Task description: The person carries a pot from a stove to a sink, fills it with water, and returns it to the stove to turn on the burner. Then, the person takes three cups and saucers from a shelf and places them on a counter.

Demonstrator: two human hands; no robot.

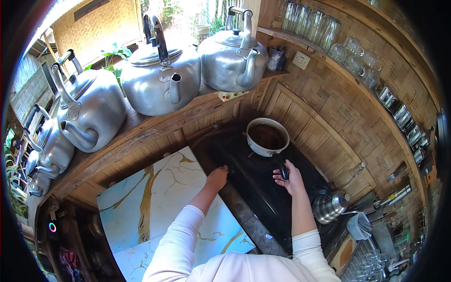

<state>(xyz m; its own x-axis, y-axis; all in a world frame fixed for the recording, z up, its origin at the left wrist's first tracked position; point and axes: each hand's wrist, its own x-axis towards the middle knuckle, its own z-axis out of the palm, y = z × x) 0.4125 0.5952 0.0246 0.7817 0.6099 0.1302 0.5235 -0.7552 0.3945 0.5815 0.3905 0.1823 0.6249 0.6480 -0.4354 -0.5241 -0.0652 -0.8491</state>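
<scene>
A metal saucepan (268, 136) with dark brown contents or staining inside sits at the back of the black stove (244, 169). Its black handle points toward me, and my right hand (292, 177) has its thumb and fingers around the handle's end. At the stove's front left edge is my left hand (218, 178), its fingers curled together. Whatever those fingers hold is hidden by the hand. Below that forearm lies a white marbled tabletop with gold veins (164, 188).
Several large aluminium kettles (159, 77) line the wooden ledge at the back left. A steel gooseneck kettle (330, 207) stands right of the stove. Glasses (312, 26) and metal cups (404, 117) fill the wall shelf. More glassware (373, 265) sits at the lower right.
</scene>
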